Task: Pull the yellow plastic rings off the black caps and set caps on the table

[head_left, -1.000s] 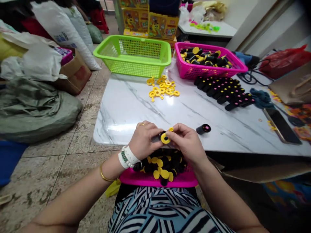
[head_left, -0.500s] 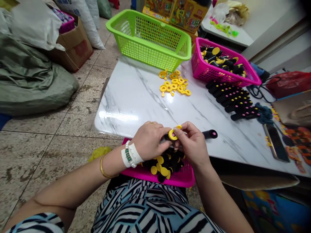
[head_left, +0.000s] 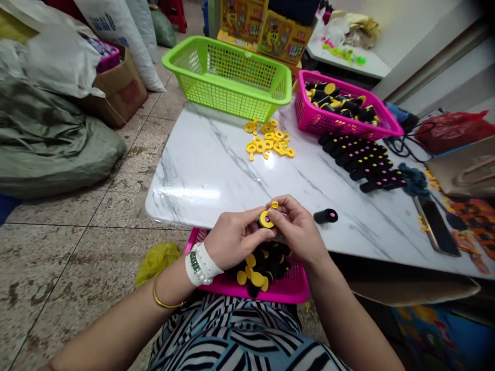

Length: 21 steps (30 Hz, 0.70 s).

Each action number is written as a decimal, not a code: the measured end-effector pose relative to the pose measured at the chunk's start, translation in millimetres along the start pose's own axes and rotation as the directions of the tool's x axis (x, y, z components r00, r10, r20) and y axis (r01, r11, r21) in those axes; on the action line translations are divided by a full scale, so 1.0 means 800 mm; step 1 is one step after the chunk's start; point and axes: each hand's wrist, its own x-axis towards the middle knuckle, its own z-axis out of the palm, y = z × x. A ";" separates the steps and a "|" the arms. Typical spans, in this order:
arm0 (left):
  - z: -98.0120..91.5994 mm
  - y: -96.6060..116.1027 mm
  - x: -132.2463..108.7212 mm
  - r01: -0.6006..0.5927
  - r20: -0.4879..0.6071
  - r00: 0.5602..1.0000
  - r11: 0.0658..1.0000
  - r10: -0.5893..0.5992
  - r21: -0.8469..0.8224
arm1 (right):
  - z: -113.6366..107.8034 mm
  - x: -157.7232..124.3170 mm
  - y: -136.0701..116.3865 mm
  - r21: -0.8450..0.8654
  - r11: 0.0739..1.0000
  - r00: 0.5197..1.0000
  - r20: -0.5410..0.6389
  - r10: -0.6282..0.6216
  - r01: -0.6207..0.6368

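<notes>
My left hand is closed around a black tube, most of which my fingers hide. On the tube's end sits a yellow ring cap with a pink centre showing through, and a small yellow loop stands off it. The thumb and fingers of my right hand pinch this cap. Just right of my right hand, a black tube with a pink dot on its end lies on the table. Below both hands, a pink basket holds several black tubes with yellow caps.
Loose yellow ring caps lie on the marbled table. Behind them stands a green basket. A second pink basket of capped tubes is at the back right, before rows of black tubes. A phone lies at the right.
The whole view has shifted slightly, with the table's things appearing lower and further left. Both hands still hold the tube and cap together; the cap's small loop now stands more clear of the fingers.
</notes>
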 end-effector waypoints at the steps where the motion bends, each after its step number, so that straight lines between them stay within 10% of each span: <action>1: -0.002 0.001 0.001 0.013 0.022 1.000 1.000 -0.013 -0.014 | -0.001 0.000 -0.001 -0.010 1.000 1.000 0.015 0.001 0.000; 7: 0.012 0.005 0.013 0.317 0.167 0.947 0.872 -0.273 -0.372 | 0.004 -0.002 0.003 -0.077 0.996 0.998 -0.056 -0.041 0.037; 13: 0.030 -0.002 0.000 0.343 0.086 0.934 0.808 -0.346 -0.478 | 0.006 -0.002 0.008 -0.062 0.995 0.993 -0.077 -0.087 0.083; 17: 0.029 -0.006 -0.014 0.071 -0.086 0.993 0.988 -0.083 -0.140 | 0.004 -0.001 0.008 -0.013 0.992 0.991 -0.057 -0.125 0.124; 21: 0.027 -0.008 -0.013 -0.098 -0.185 0.970 0.945 0.161 0.311 | -0.004 0.000 0.005 0.115 0.993 0.999 0.033 -0.041 0.037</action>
